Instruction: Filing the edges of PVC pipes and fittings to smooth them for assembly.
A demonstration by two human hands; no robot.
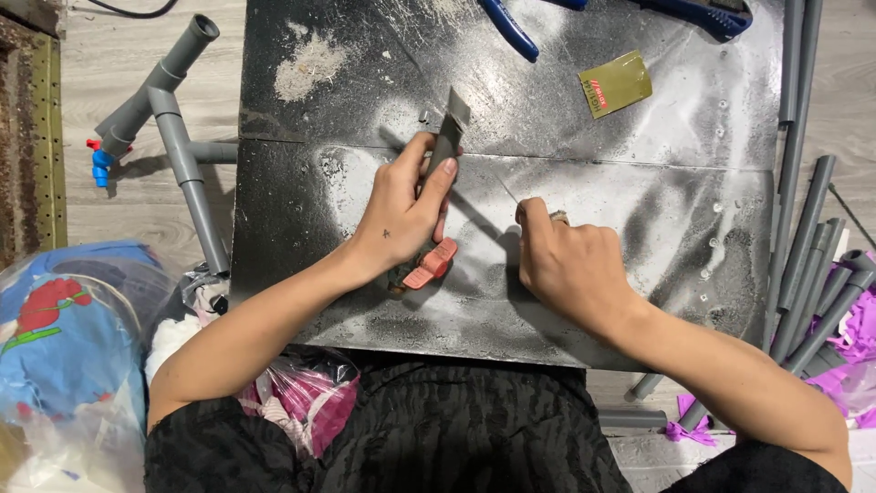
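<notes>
**Head view: left hand grips a grey pipe piece with a red valve handle on a dark metal sheet**

Head view, looking straight down. The left hand (401,215) is closed around a short grey pipe piece (444,146), fingers wrapped over its middle and the thumb lying along its side. The piece's long axis runs from near-left to far-right: its far end, cut at a slant, points away from the person and slightly right, just past the fingertips. At the near end, under the heel of the hand, a red valve handle (431,265) sticks out toward the right.

The right hand (570,265) is curled into a fist just right of the left one, not touching it; something small and thin shows above its knuckles, too hidden to name.

Both hands rest over a scuffed dark metal sheet (639,164) dusted with white powder. On its far edge lie blue-handled pliers (511,32), and a small olive-coloured packet (616,84) sits far right. Left of the sheet, on the floor, lies a grey pipe assembly (169,100) with a blue and red valve. Loose grey pipes (808,246) lie along the right side. A blue plastic bag (64,338) sits near left.
</notes>
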